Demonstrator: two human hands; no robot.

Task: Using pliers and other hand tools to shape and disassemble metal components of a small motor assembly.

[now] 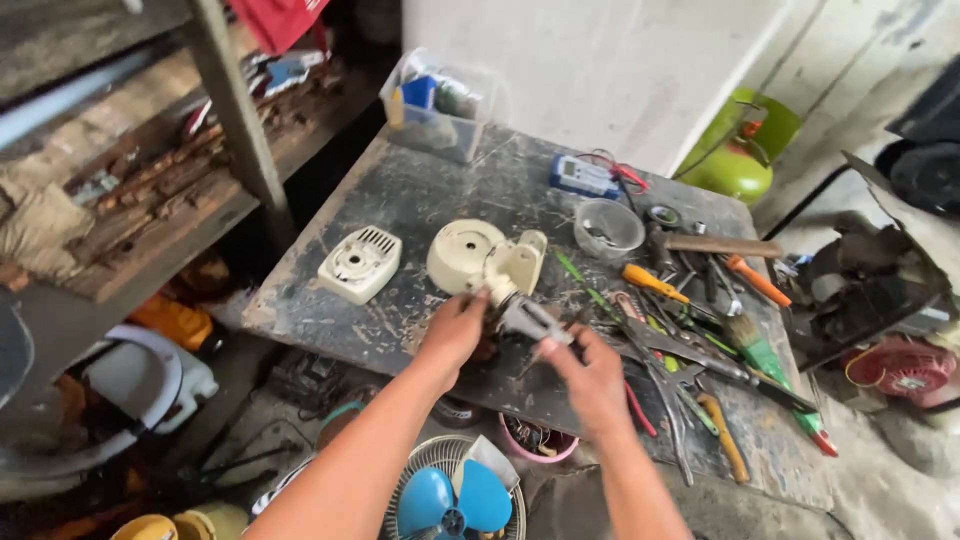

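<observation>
My left hand (455,330) grips the near end of a cream plastic fan motor housing (487,258) lying on the dark worktable (420,190). Metal motor parts (528,318) stick out between my two hands. My right hand (592,372) holds a thin tool against those metal parts; the tool is blurred and I cannot tell what kind it is. A cream vented back cover (359,263) lies apart on the table, to the left of the housing.
Screwdrivers, pliers, a brush and a hammer (715,245) crowd the table's right side. A clear bowl (608,227), a meter (583,176) and a plastic box (436,110) stand at the back. A blue-bladed fan (455,497) sits below the table; a green gas cylinder (738,155) stands behind.
</observation>
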